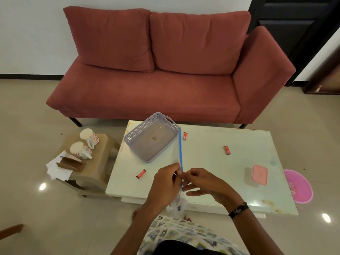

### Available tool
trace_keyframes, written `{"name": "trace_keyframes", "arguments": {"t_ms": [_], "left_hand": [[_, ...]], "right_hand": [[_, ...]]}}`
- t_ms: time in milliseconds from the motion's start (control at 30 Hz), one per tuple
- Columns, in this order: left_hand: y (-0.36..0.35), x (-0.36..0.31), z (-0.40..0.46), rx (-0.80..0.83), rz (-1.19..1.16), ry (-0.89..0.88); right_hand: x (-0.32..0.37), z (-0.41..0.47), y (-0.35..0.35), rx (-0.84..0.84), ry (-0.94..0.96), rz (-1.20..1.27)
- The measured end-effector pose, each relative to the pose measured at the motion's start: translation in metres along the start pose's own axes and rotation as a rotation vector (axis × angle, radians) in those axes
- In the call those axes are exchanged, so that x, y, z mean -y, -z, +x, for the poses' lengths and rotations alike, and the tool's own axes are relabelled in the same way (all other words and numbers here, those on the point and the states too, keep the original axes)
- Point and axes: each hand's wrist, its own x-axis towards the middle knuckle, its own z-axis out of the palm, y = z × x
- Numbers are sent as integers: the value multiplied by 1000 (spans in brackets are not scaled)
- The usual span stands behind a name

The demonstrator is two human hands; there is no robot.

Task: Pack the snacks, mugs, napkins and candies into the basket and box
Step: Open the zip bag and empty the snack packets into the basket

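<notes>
Room: pale tiled floor, a red sofa against the white wall, a dark door at the far right.
Table: a white low table stands in front of the sofa; its near edge runs just beyond the person's hands.
Open room: bare tabletop lies between the basket and the box; clear floor on the left, a pink mat on the floor past the table's right edge.
Side stool: a small wooden stool touches the table's left side, carrying two mugs lying on their sides, a napkin holder and white napkins under it.
Basket: a lilac basket sits at the table's far left; a small scrap is visible inside.
Box: a box with a pink lid, closed, near the right edge.
Candies: three red candies lie loose on the table, well apart.
Bag: a clear zip bag with a blue strip is held upright over the near edge; contents unclear.
Left hand: fingers pinched on the bag's strip.
Right hand: fingertips pinching the same strip, other fingers spread.
</notes>
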Motion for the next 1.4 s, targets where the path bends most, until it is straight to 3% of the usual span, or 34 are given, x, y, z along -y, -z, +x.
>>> {"name": "trace_keyframes", "arguments": {"t_ms": [300, 567, 667, 733, 833, 933, 1067, 1200, 1267, 1400], "left_hand": [[-7, 6, 3, -25, -41, 76], [-27, 7, 0, -66, 70, 71], [-27, 8, 3, -54, 28, 118], [-22, 9, 10, 69, -78, 241], [-10, 10, 19, 440, -210, 474], [1, 10, 26, 636, -289, 508], [-1, 10, 30, 517, -316, 412], [-10, 6, 28, 356, -436, 396], [-11, 3, 28, 286, -527, 389], [-15, -4, 34, 77, -674, 444]], "right_hand": [[-12, 10, 4, 13, -51, 193], [-16, 15, 6, 81, -87, -209], [-19, 17, 9, 97, -1, -346], [-20, 21, 8, 51, 112, -467], [-24, 25, 7, -33, 251, -605], [-24, 26, 8, -31, 298, -617], [-20, 28, 9, -75, 259, -486], [-5, 28, 19, 88, 94, -372], [-2, 28, 19, 101, 154, -312], [-10, 31, 3, -44, 313, 56]]}}
